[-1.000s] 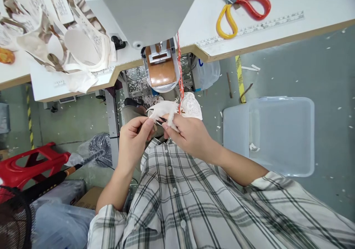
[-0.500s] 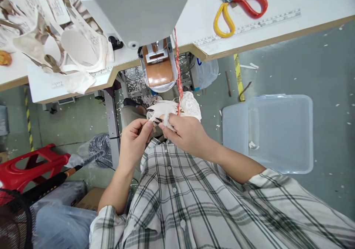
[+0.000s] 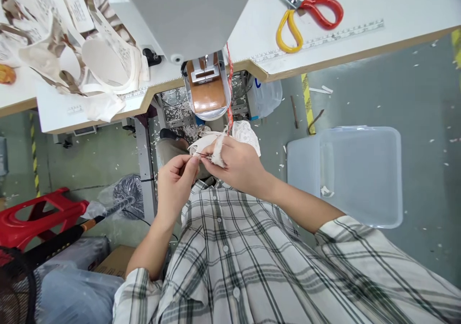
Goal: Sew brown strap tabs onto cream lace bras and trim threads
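Observation:
Both hands meet just below the sewing machine's brown arm (image 3: pixel 207 91). My right hand (image 3: pixel 239 165) is closed on a white lace piece (image 3: pixel 248 132), part of it draped over the fingers. My left hand (image 3: pixel 175 180) pinches the left edge of that piece with thumb and forefinger. A thin dark tip (image 3: pixel 203 155) shows between the two hands; which hand holds it is unclear. A red thread (image 3: pixel 229 98) hangs from the machine down to the lace.
The grey machine head (image 3: pixel 187 11) stands on a white table (image 3: pixel 360 6) with red and yellow scissors (image 3: pixel 306 16) and a ruler (image 3: pixel 324 39). Cut fabric pieces (image 3: pixel 72 40) are piled at left. A clear plastic bin (image 3: pixel 360 175) sits on the floor at right, a red stool (image 3: pixel 36 216) at left.
My hands have risen slightly toward the machine and drawn closer together. The dark tips, spread apart earlier, now show only as a thin line.

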`<state>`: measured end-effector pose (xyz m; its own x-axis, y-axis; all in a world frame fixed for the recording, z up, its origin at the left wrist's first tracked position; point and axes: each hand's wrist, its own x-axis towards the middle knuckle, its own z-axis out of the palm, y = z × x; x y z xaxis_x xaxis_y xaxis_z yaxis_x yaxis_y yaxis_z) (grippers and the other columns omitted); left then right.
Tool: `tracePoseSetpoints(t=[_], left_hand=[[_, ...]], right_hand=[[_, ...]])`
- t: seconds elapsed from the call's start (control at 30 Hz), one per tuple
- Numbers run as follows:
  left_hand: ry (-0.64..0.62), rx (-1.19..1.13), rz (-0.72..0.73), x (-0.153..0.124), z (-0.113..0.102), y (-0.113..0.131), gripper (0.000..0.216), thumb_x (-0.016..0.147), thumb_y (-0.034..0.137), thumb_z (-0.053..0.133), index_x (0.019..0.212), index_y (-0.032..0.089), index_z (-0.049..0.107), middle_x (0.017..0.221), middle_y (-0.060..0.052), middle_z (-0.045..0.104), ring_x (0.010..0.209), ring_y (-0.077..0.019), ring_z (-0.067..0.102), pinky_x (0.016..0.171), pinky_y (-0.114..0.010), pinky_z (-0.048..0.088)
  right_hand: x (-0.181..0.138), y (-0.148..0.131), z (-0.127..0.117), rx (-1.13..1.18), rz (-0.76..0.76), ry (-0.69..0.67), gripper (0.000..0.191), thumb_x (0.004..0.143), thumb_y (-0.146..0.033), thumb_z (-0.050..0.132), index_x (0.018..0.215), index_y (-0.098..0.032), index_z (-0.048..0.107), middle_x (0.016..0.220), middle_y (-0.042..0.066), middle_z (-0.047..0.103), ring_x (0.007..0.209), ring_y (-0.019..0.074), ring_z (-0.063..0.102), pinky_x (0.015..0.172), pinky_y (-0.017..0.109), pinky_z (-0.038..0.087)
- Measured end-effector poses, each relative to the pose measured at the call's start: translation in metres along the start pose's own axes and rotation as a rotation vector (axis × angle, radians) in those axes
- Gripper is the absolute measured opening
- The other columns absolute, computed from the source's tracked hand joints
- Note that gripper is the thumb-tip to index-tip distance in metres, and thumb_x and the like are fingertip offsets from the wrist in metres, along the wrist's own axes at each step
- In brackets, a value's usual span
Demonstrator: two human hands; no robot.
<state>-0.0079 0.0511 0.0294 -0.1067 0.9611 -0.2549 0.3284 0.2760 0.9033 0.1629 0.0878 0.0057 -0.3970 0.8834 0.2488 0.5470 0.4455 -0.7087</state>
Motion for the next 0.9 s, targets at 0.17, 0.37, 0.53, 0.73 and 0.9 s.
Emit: tracePoseSetpoints(t=[0.17, 0.37, 0.53, 0.73, 0.9], left_hand=[[0.035, 0.402, 0.245, 0.000, 0.002, 0.000, 0.020, 0.094, 0.026, 0.058, 0.082, 0.016, 0.071, 0.073, -0.003, 0.066, 0.066, -0.0136, 0.055, 0.062, -0.026, 0.039], [-0.104, 0.093, -0.058, 0.013, -0.008, -0.006, 0.024, 0.091, 0.034, 0.060, 0.076, 0.017, 0.068, 0.057, 0.003, 0.054, 0.052, -0.0106, 0.043, 0.052, -0.024, 0.032], [-0.126, -0.338, -0.184, 0.024, -0.016, -0.018, 0.023, 0.086, 0.034, 0.067, 0.071, 0.017, 0.063, 0.057, 0.004, 0.049, 0.048, -0.0073, 0.037, 0.051, -0.022, 0.029], [-0.265, -0.321, -0.188, 0.026, -0.022, -0.014, 0.027, 0.088, 0.039, 0.066, 0.073, 0.017, 0.062, 0.058, 0.004, 0.050, 0.049, -0.0078, 0.037, 0.050, -0.023, 0.027], [-0.576, 0.233, 0.080, 0.037, -0.011, 0.021, 0.042, 0.097, 0.036, 0.048, 0.060, 0.018, 0.050, 0.055, 0.003, 0.046, 0.051, -0.0104, 0.039, 0.053, -0.024, 0.028]], right_hand=[[0.003, 0.000, 0.000, -0.256, -0.020, -0.176, 0.025, 0.096, -0.031, 0.051, 0.091, -0.014, 0.069, 0.089, 0.009, 0.071, 0.076, 0.0203, 0.063, 0.064, 0.032, 0.039], [0.010, 0.003, -0.015, 0.076, 0.122, -0.230, 0.016, 0.087, -0.027, 0.053, 0.075, -0.018, 0.058, 0.073, 0.002, 0.059, 0.066, 0.0143, 0.050, 0.063, 0.028, 0.035], [0.007, 0.053, -0.038, 0.165, 0.375, 0.004, 0.025, 0.092, -0.034, 0.049, 0.071, -0.020, 0.050, 0.067, 0.000, 0.052, 0.065, 0.0143, 0.048, 0.065, 0.029, 0.040], [-0.010, 0.124, -0.067, -0.402, 0.459, -0.043, 0.074, 0.085, -0.067, 0.062, 0.129, -0.007, 0.056, 0.134, 0.032, 0.055, 0.127, 0.0451, 0.051, 0.102, 0.058, 0.041], [-0.002, 0.049, -0.052, -0.084, -0.044, -0.376, 0.062, 0.088, -0.056, 0.067, 0.137, -0.020, 0.053, 0.131, 0.017, 0.064, 0.125, 0.0322, 0.058, 0.100, 0.046, 0.048]])
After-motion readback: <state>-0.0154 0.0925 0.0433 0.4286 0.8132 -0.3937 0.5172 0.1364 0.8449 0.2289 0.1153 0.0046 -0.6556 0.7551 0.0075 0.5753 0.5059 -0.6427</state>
